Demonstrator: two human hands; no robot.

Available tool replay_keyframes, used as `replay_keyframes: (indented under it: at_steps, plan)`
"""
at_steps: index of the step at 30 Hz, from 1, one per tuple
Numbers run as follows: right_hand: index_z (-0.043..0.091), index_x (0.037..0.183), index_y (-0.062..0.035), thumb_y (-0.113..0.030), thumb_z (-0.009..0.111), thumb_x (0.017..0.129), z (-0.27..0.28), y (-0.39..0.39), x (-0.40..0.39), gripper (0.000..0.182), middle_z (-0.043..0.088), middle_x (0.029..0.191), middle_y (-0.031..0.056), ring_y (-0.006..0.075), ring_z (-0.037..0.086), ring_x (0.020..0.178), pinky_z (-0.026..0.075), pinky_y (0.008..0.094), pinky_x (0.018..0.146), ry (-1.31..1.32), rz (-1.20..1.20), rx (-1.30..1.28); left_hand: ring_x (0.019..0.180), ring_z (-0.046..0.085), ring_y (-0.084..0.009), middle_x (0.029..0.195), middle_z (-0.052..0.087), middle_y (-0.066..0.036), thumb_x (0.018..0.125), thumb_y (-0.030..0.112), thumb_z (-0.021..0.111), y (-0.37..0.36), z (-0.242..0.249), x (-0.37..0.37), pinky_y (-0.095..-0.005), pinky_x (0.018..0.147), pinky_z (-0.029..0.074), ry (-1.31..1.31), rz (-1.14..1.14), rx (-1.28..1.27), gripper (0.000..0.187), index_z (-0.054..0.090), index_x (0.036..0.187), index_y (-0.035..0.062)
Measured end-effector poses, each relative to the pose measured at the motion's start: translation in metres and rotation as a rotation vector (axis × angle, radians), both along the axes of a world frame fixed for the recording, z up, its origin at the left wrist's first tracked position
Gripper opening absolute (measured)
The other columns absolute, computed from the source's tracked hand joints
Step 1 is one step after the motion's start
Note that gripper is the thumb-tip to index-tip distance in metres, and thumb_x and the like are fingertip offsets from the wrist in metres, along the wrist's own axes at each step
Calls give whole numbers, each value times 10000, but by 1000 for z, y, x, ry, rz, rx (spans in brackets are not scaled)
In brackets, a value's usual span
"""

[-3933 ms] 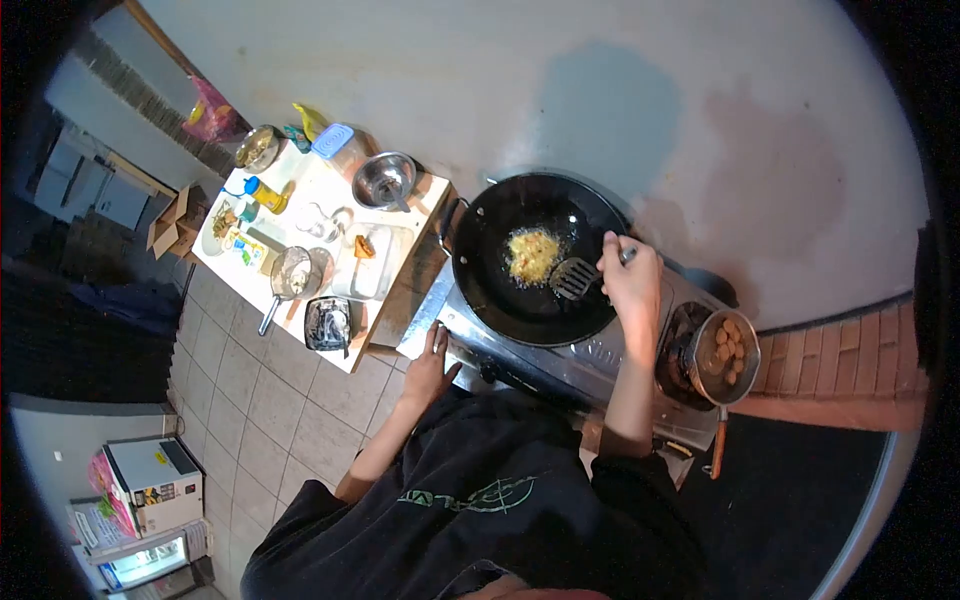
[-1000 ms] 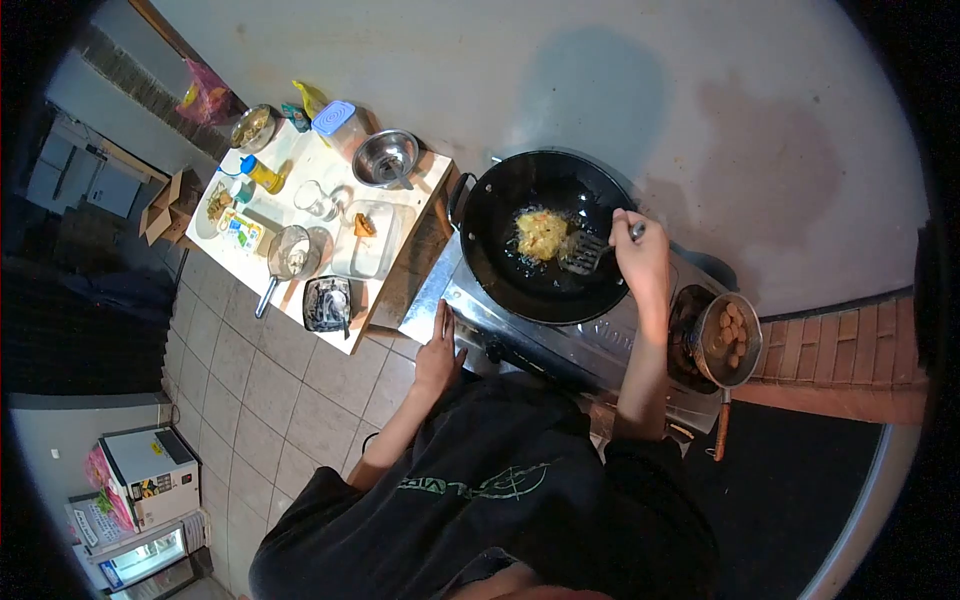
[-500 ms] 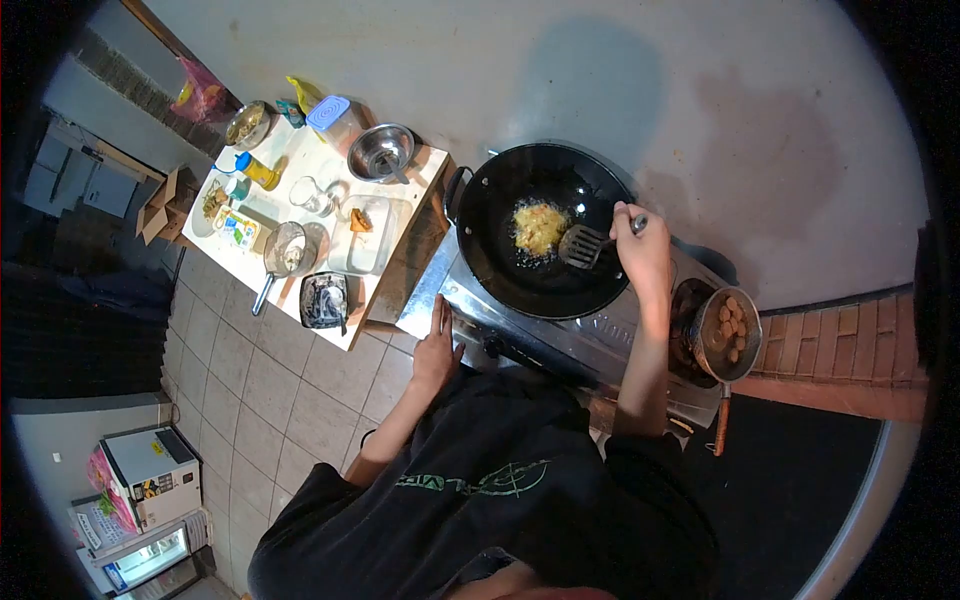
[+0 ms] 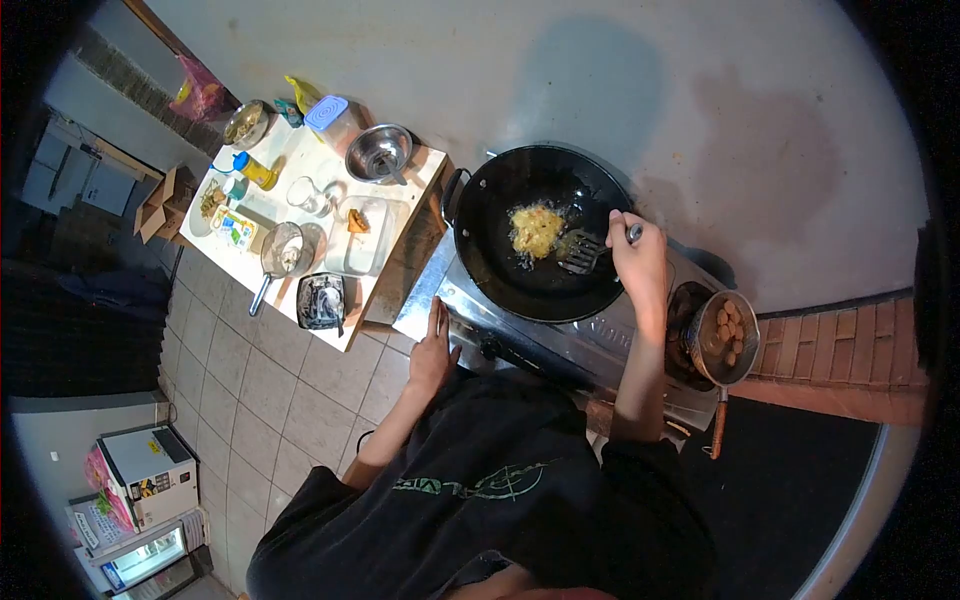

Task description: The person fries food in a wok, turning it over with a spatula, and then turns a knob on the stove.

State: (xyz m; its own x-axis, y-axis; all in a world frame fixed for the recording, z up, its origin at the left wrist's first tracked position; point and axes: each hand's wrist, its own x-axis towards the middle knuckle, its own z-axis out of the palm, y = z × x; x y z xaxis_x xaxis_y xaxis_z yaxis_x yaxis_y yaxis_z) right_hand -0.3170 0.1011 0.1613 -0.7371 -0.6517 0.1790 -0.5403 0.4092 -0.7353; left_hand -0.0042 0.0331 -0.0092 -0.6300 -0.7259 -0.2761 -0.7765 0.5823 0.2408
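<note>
My right hand is wrapped around the handle of a slotted spatula, whose blade dips into a black wok on the stove. Just left of the blade, a golden, lumpy fritter sits in bubbling oil. My left hand holds nothing. Its fingers are stretched out against the left front corner of the metal stove.
On the right burner stands a small pan with several brown round pieces in it. Left of the stove, a table carries a steel bowl, a plastic tub, a saucepan and a black container.
The spatula blade has tilted and shifted slightly in the wok, near the fritter. My left hand stays at the stove's corner.
</note>
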Motion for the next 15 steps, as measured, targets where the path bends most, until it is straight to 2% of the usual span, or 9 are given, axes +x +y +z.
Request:
replay_keyframes:
  at_steps: [2,6,8,11,12,14,15]
  plan:
    - [505,693,59,-202,574,936,2,1,3,363,409,571,210,321,343,508,340,395,524,-131,13,-148,821,691,-326,1605,24,-153,810,279,704,0,-3,2,-382,685,569,-4,-2,-6,893,212,1496,-13]
    - [501,687,59,-203,572,938,0,2,3,370,414,574,219,327,332,510,339,396,523,-102,8,-142,818,690,-334,1604,23,-156,808,276,705,-1,-4,1,-389,676,568,6,-5,3,895,210,1495,-15]
    - [537,675,44,-213,563,948,0,3,4,376,458,545,185,250,370,480,353,383,527,-18,-17,-16,814,690,-335,1604,23,-157,809,275,705,0,-3,1,-392,672,568,0,5,11,892,212,1494,-16]
    - [535,676,45,-217,559,950,-4,2,3,380,450,548,183,240,360,485,348,388,526,-9,-3,5,805,690,-335,1603,24,-162,808,276,706,1,0,2,-389,662,568,3,-3,-14,893,214,1493,-18]
    - [535,676,45,-217,559,950,-3,2,5,380,450,548,183,240,360,485,348,388,526,-8,-3,5,797,691,-333,1602,23,-165,807,277,707,1,0,2,-385,655,567,22,-4,-12,896,213,1493,-19]
    - [503,685,55,-217,563,946,1,1,9,382,416,583,221,313,317,514,331,406,524,-117,-4,-136,788,691,-332,1601,22,-168,806,278,709,1,1,1,-382,647,567,42,-4,-10,899,212,1493,-20]
    - [503,685,55,-217,563,946,2,1,9,382,416,583,221,313,317,514,331,406,524,-117,-2,-135,782,691,-330,1601,22,-170,806,282,708,0,1,1,-380,642,566,20,-9,-14,901,211,1493,-22]
